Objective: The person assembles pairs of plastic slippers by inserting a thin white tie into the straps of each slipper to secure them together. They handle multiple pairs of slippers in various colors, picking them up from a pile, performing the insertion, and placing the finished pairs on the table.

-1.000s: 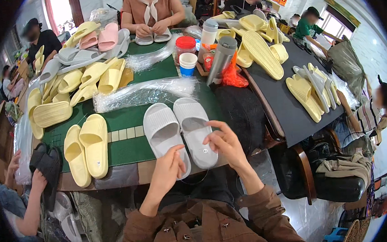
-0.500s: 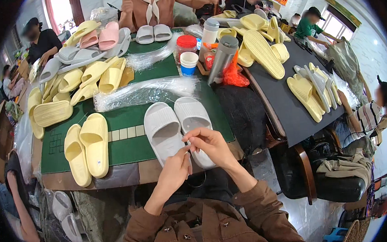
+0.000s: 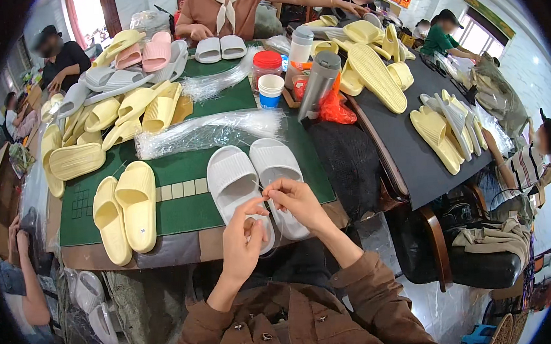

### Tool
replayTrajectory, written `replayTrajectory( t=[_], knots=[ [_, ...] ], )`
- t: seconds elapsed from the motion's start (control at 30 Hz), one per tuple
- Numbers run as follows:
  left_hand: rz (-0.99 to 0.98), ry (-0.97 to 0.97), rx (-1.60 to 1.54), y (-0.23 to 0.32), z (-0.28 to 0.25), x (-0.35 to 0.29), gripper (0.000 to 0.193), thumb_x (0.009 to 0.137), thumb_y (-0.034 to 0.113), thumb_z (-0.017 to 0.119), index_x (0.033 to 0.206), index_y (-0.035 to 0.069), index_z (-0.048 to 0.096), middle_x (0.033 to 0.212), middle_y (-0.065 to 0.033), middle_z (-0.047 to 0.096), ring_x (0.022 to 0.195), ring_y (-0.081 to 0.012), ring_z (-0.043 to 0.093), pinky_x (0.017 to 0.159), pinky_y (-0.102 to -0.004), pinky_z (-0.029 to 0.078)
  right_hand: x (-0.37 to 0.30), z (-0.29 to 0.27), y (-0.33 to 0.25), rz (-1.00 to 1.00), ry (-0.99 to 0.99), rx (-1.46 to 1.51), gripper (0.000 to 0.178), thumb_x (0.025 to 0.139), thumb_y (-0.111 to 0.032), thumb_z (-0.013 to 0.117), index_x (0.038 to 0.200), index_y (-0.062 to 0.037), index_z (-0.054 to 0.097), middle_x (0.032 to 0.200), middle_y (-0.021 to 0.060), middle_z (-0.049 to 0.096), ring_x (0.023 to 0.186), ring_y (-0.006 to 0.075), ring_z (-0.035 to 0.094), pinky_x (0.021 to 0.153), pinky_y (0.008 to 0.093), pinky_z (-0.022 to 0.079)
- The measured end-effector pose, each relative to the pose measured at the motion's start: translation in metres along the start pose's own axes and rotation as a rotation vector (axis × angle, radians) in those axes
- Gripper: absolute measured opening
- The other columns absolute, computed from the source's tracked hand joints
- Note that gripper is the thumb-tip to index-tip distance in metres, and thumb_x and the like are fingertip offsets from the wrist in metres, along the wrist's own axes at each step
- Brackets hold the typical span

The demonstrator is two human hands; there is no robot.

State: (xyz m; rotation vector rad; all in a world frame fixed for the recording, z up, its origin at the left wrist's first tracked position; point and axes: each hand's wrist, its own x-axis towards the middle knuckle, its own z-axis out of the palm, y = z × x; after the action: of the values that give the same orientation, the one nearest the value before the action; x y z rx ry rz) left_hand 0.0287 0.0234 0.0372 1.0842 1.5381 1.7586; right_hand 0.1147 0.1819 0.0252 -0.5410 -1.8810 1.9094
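Note:
A pair of light grey slide sandals (image 3: 230,168) lies in front of me, toes away from me, with my hands over their heel ends. My right hand (image 3: 295,203) pinches a thin clear plastic strand (image 3: 257,184) between thumb and fingertips. One end sticks up over the sandals, and a faint curve of it hangs below my hands. My left hand (image 3: 243,240) is beside it, fingers loosely bent and apart, its index fingertip close to the pinch. To the left lies a pair of yellow slide sandals (image 3: 136,202).
Bundles of clear plastic strands (image 3: 210,133) lie across the green mat (image 3: 184,225). Mixed sandals (image 3: 76,161) are heaped at left. Paper cups (image 3: 270,90), a red-lidded jar (image 3: 266,64) and a steel flask (image 3: 319,84) stand behind. More sandals (image 3: 377,77) cover the dark table at right. Co-workers sit around.
My left hand has loosened from its pinch and its fingers have spread. My right hand keeps its pinch. The strand's end now shows above the sandals. The co-worker opposite has reached to the right.

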Motion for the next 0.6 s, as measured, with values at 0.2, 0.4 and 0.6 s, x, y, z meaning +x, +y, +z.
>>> replayTrajectory(
  t=[0.2,0.4,0.6],
  knots=[
    [-0.021,-0.102,0.06,-0.012,-0.004,0.001,0.02,0.095,0.004,0.051,0.111,-0.003,0.06,0.1,-0.0042,0.059,0.074,-0.0087,0.056,0.069,-0.0227,0.046,0.001,0.002,-0.003,-0.001,-0.008,0.046,0.014,0.094,-0.014,0.059,0.1,-0.0026,0.066,0.085,-0.0016,0.064,0.068,0.0031,0.051,0.059,0.0185,0.04],
    [-0.166,0.029,0.071,-0.025,-0.022,-0.009,0.024,0.094,0.008,0.055,0.116,-0.003,0.056,0.1,-0.0082,0.06,0.081,-0.0128,0.062,0.073,-0.0262,0.049,-0.001,-0.011,0.001,-0.057,0.125,-0.176,0.013,0.091,-0.007,0.058,0.101,-0.001,0.064,0.081,0.002,0.063,0.069,0.0056,0.056,0.057,0.0195,0.042],
    [-0.313,0.025,-0.238,-0.028,-0.03,-0.016,0.039,0.095,0.006,0.049,0.131,-0.005,0.042,0.113,-0.0147,0.059,0.099,-0.0217,0.062,0.084,-0.0333,0.051,-0.01,-0.017,0.004,-0.053,0.214,-0.383,0.017,0.088,-0.003,0.054,0.103,0.0005,0.062,0.075,0.0065,0.06,0.059,0.0111,0.059,0.055,0.0263,0.048]
  ],
)
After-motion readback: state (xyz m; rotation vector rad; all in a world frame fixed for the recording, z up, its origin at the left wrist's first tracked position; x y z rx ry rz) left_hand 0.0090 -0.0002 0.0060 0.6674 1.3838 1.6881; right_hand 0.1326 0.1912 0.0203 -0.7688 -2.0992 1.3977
